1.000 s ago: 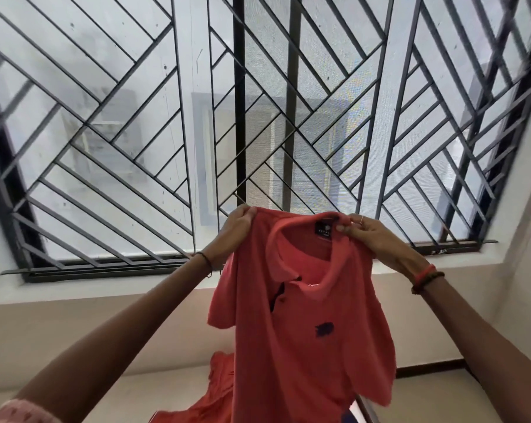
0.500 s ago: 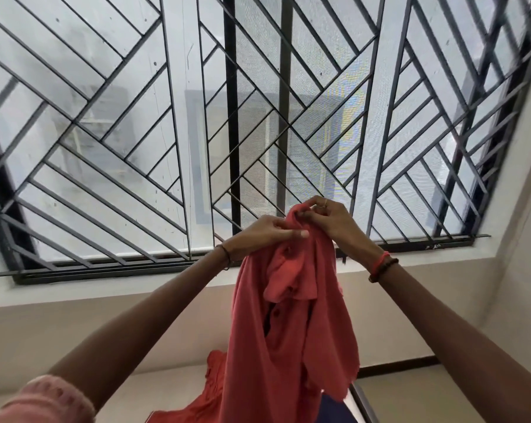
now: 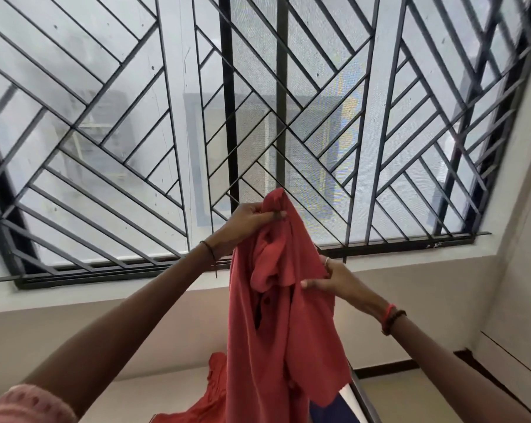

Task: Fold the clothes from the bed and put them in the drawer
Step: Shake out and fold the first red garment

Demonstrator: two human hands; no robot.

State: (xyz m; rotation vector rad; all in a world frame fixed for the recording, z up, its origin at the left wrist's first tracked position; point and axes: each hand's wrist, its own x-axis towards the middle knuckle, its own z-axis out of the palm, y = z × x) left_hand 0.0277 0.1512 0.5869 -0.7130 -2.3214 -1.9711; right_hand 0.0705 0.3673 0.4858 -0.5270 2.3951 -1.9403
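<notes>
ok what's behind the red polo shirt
Behind the red polo shirt: a black metal window grille, the white sill and, lower down, an orange-red garment. Whatever its hanging body covers is hidden.

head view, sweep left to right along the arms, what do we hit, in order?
pink sleeve → left hand, gripping the top of the red shirt → right hand, pinching its side → wrist bands

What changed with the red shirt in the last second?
The hands came together, bunching the red shirt; the left hand now grips its top alone, and the right hand moved down to hold its side. The shirt stays raised before the window.
</notes>
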